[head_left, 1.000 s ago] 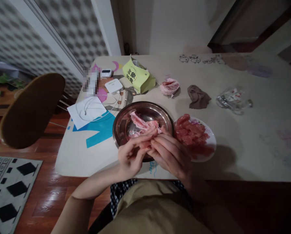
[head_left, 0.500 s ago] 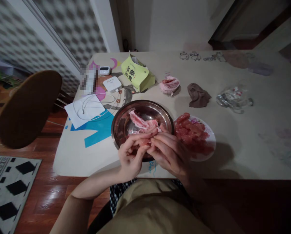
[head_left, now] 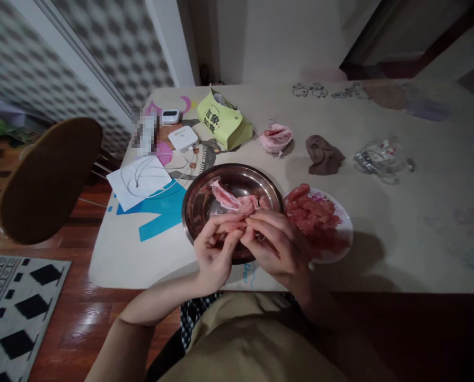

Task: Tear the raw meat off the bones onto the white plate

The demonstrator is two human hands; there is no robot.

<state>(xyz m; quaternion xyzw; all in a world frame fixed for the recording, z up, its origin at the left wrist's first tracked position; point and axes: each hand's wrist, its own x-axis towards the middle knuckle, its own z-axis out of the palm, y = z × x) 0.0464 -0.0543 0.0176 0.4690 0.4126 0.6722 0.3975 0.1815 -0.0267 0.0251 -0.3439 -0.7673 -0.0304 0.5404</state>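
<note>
My left hand (head_left: 217,257) and my right hand (head_left: 279,246) meet over the near part of a metal bowl (head_left: 189,193). Between their fingertips is a small pink grapefruit piece (head_left: 234,226), pinched from both sides. Inside the bowl, just beyond my fingers, lie pink-white peel and membrane (head_left: 225,196). A white plate (head_left: 345,241) heaped with peeled red pulp (head_left: 310,215) stands against the bowl's right side, partly behind my right hand. Farther back on the table sits a part of the fruit in its pink rind (head_left: 275,139).
A yellow-green bag (head_left: 223,119), a white box (head_left: 183,138) with a cable and a white paper (head_left: 137,183) lie at the left. Right of the fruit are a brown cloth (head_left: 323,155) and crumpled clear plastic (head_left: 382,159). A chair (head_left: 50,180) stands left.
My fingers have shifted slightly around the piece between them, with the right fingertips a little lower. The bowl, plate and other objects stay in place.
</note>
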